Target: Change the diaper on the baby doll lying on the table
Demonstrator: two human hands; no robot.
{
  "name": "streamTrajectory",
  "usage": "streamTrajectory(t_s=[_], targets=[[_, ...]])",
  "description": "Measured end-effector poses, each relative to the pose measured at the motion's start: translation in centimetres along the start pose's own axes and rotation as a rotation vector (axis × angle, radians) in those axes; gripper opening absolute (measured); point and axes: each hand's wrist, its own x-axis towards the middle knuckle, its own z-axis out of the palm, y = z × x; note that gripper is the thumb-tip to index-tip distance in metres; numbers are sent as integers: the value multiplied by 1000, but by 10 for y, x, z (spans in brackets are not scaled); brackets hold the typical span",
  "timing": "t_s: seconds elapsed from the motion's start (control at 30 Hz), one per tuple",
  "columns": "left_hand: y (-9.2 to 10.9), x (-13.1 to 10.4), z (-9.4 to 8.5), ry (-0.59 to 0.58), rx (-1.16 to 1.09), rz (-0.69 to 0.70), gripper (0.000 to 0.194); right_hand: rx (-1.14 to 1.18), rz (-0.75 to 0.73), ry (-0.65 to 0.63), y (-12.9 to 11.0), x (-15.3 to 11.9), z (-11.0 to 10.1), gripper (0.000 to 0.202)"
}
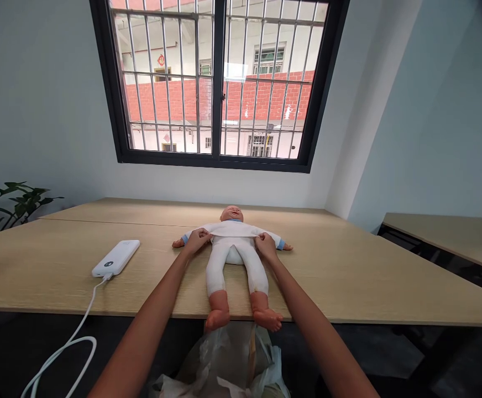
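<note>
A baby doll [236, 257] lies on its back on the wooden table, head toward the window and bare feet over the front edge. It wears a white shirt [235, 228] with blue cuffs and collar; its body and legs below are white. My left hand [198, 240] pinches the shirt's lower hem on the left side. On the other side, my right hand [266, 243] has its fingers closed on the same hem. Between both hands the hem runs nearly straight across the doll's belly. The doll's arms are spread out sideways.
On the left of the table [340, 276] lies a white power bank [116, 258] with a white cable [84, 319] hanging over the front edge. A leafy plant [15, 204] stands at far left. Below the edge is a plastic bag [224, 362]. Another table [452, 237] is at right.
</note>
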Motion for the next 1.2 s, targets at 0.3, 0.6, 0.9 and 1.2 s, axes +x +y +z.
streamTrajectory(t_s=[0.3, 0.6, 0.9, 1.2], targets=[[-1, 2, -1, -22, 35, 4, 28, 52, -21, 29, 10, 5, 1, 14], [-2, 0, -2, -27, -34, -19, 24, 150, -42, 73, 16, 8, 2, 19], [-7, 2, 0, -66, -112, -46, 19, 123, -51, -43, 7, 2, 3, 14], [0, 1, -2, -58, -35, -39, 22, 66, -26, -55, 3, 0, 0, 12]])
